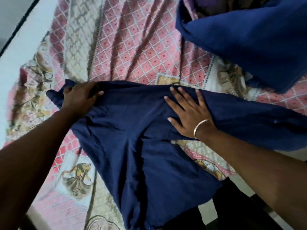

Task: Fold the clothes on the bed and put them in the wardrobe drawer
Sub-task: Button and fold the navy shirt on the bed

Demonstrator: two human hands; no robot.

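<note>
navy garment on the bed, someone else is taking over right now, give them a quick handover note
Left hand grips the far left edge of the navy garment. Right hand presses flat on its middle, fingers spread.
The garment lies spread and wrinkled on the patterned bedspread, near end hanging over the bed edge. A second blue cloth lies at far right, unfolded.
Done: nothing fully folded.
Left: fold both, put them in the drawer, which is out of view.

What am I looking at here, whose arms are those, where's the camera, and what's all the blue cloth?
There is no machine: a person wears one camera on the head, looking down at their own arms. They stand at a bed with a pink patterned bedspread. A dark navy garment lies spread on it. The left hand grips the garment's far edge, while the right hand, with a bangle at the wrist, presses flat on it. A second, brighter blue cloth lies at upper right.
</note>
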